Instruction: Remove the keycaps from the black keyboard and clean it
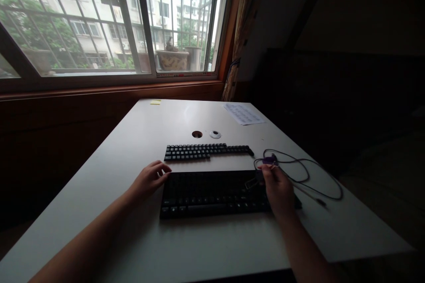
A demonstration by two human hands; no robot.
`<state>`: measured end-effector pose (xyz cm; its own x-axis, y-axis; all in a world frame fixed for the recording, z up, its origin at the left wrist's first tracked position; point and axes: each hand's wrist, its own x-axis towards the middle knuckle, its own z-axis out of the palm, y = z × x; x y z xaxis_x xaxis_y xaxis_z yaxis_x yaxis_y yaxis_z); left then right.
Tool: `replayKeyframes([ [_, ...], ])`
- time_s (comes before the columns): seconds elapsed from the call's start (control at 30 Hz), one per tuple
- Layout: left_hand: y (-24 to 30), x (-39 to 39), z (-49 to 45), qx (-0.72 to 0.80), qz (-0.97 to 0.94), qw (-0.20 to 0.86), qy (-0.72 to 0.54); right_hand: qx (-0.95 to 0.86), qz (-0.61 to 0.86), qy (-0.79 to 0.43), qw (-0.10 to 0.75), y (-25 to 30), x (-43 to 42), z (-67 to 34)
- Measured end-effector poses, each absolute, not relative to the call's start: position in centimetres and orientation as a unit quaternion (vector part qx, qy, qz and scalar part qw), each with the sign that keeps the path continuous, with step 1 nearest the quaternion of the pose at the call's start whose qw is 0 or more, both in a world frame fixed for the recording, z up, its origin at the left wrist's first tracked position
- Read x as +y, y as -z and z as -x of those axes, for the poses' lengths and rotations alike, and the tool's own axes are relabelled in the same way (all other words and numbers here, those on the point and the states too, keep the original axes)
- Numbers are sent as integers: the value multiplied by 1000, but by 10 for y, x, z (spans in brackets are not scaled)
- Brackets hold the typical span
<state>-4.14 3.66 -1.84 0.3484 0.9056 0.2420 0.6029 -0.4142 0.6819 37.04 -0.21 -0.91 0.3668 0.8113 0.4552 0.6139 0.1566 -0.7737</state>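
A black keyboard (207, 208) lies on the white table. Its lower rows carry keycaps, while the darker upper part looks stripped of them. My left hand (151, 177) rests by the keyboard's upper left corner, fingers slightly bent and apart from the thumb, fingertips touching or nearly touching the edge. Over the keyboard's right part, my right hand (277, 185) pinches a keycap puller with a wire loop (251, 183). Part of the puller is hidden by the fingers. Behind the keyboard stand loose black keycaps (189, 151), set out in close rows.
A black cable (327, 177) with a plug lies coiled at the right, near a purple item (270, 159). Farther back are a cable hole (197, 134), a white round cover (215, 134), printed sheets (244, 114) and a yellow note (155, 102). A barred window is beyond.
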Motion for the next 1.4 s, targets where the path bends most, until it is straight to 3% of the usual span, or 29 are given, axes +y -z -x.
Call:
replayKeyframes([
  [0.13, 18, 41, 46, 470, -791, 263, -291, -572, 608, -58, 547, 2, -8, -358],
  [0.27, 18, 43, 49, 459, -800, 268, -280, -605, 581, -105, 534, -1, -14, -342],
  [0.67, 18, 43, 49, 459, -805, 261, -270, -771, 490, -72, 401, 4, -19, -323],
  [0.97, 17, 43, 48, 466, -803, 256, -268, -613, 599, -270, 438, 5, -6, -335],
  [1.2, 16, 38, 43, 465, -792, 243, -313, -584, 583, -292, 484, 7, -7, -335],
  [1.4, 12, 28, 27, 425, -813, 167, -362, -542, 527, -390, 526, -3, -7, -324],
])
